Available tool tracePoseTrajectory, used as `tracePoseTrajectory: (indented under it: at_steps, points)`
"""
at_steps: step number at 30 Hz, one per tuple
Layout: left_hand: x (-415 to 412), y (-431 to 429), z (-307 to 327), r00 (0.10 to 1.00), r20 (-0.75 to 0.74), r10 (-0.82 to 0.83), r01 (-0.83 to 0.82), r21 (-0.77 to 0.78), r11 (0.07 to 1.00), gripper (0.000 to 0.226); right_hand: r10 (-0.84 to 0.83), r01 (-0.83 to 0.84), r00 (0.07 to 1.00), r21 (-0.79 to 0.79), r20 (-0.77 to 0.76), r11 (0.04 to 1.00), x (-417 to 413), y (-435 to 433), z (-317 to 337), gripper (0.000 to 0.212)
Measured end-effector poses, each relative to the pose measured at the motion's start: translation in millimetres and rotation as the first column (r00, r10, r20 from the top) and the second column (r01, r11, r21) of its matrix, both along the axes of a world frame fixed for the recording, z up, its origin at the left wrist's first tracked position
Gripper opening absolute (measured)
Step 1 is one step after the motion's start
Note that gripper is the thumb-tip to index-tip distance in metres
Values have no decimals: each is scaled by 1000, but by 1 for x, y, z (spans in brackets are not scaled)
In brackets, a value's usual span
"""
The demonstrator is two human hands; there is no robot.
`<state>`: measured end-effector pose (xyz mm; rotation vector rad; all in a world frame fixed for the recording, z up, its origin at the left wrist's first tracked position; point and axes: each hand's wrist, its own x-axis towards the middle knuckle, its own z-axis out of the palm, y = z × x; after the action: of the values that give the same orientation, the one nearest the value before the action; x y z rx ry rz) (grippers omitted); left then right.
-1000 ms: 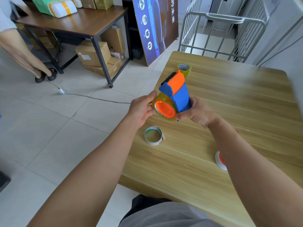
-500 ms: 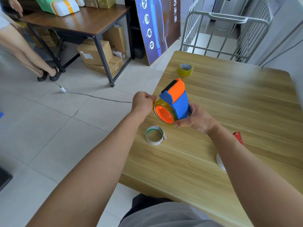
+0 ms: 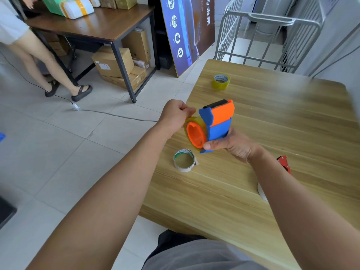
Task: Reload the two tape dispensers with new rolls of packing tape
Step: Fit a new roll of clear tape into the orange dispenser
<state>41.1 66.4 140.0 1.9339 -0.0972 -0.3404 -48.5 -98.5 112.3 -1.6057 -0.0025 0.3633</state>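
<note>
Above table (image 3: 292, 133) near edge: R hand (image 3: 233, 146) curled round blue-orange dispenser (image 3: 218, 124); L hand (image 3: 175, 115) pinches at rim of loaded roll (image 3: 195, 120); spare roll (image 3: 221, 81) far side, empty core (image 3: 184, 160) nearby.

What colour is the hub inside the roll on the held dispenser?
Orange hub; dispenser body is blue and orange. Best in head view.

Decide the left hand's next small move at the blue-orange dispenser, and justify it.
Probably peel the tape end up toward the dispenser head: the roll already sits on its hub, the left hand pinches at the roll's rim, the right hand grips the body.
</note>
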Motion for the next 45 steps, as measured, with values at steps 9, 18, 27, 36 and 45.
tracePoseTrajectory:
  at_steps: [9, 18, 27, 36, 45]
  points:
    - [5, 8, 4, 981, -173, 85, -116, -180, 977, 20, 20, -21, 1000, 64, 13, 998, -7, -1, -2, 54]
    - [6, 15, -8, 805, -585, 94, -331, -312, 890, 15, 1, 41, 995, 438, -96, 898, -11, -4, 1, 53]
    - [-3, 5, -6, 779, -626, 18, -392, -464, 795, 17, -223, 349, 937, 730, -268, 588, -12, -10, -6, 61]
    - [-2, 11, -16, 754, -628, 194, -557, -455, 695, 19, -185, 330, 940, 617, -288, 714, -14, -21, -11, 51]
    - [-41, -20, -7, 914, -383, -135, 106, -95, 990, 40, -118, 142, 988, 295, -98, 945, -6, -11, -17, 31]
